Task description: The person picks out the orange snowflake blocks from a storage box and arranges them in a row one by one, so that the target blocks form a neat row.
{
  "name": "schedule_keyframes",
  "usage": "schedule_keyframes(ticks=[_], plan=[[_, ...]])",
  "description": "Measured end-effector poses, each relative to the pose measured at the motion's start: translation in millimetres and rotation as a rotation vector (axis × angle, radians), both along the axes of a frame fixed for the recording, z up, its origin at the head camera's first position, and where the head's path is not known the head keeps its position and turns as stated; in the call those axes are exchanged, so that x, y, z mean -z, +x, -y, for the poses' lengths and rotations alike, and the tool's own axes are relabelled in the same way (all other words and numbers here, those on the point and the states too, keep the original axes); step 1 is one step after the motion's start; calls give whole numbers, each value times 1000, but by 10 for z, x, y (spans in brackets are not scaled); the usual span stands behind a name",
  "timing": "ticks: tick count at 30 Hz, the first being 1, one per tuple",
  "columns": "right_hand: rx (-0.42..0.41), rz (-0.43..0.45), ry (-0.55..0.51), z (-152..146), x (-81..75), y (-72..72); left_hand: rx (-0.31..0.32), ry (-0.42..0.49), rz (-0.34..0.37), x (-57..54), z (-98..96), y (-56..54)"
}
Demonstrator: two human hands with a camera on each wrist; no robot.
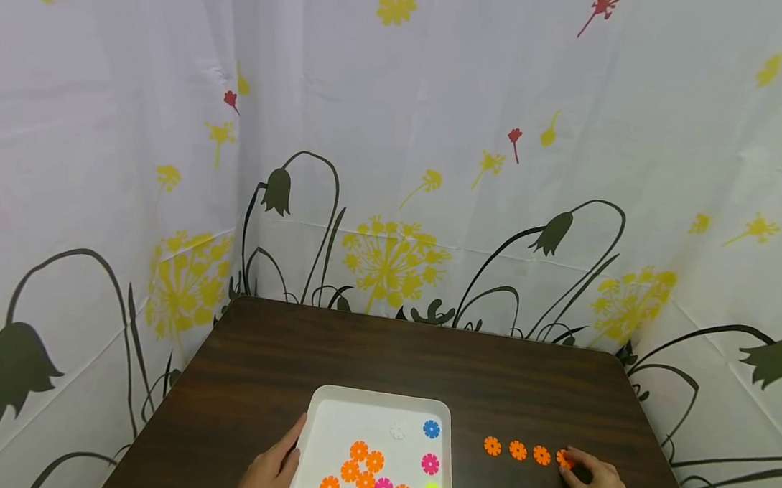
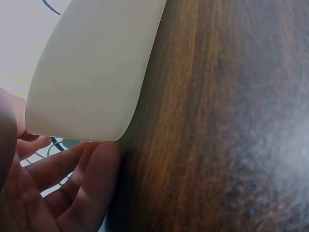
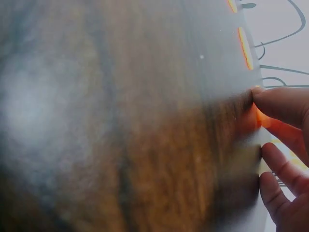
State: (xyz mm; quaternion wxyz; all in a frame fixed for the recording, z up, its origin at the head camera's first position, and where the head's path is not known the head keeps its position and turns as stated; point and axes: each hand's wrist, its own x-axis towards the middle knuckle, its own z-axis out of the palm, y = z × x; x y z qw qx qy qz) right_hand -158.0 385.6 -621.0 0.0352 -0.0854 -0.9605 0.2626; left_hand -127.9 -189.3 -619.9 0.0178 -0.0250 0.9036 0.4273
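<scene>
Three discs (image 1: 517, 450) lie left of the right hand (image 1: 594, 482), which narrowly pinches a fourth disc (image 1: 561, 459) (likely placing; release next); the left hand (image 1: 269, 467) grips the tray (image 1: 353, 408).

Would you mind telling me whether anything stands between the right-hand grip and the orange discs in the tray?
Yes: left of the right-hand grip lie three orange discs on the table, then the tray's right wall, with a pink disc just inside.

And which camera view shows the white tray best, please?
The head view: it shows the tray from above with discs, near edge cut off. The left wrist view shows only its outside; the right wrist view, nothing.
</scene>
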Motion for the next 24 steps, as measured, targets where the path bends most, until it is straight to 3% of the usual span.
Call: schedule_keyframes(ticks=[7, 21, 24], plan=[[-1, -24, 10, 11, 4, 9, 9, 18, 33, -23, 10, -17], [20, 5, 12, 20, -6, -17, -3, -2, 22, 26, 12, -16], [53, -27, 19, 81, -43, 17, 5, 5, 10, 28, 22, -9]])
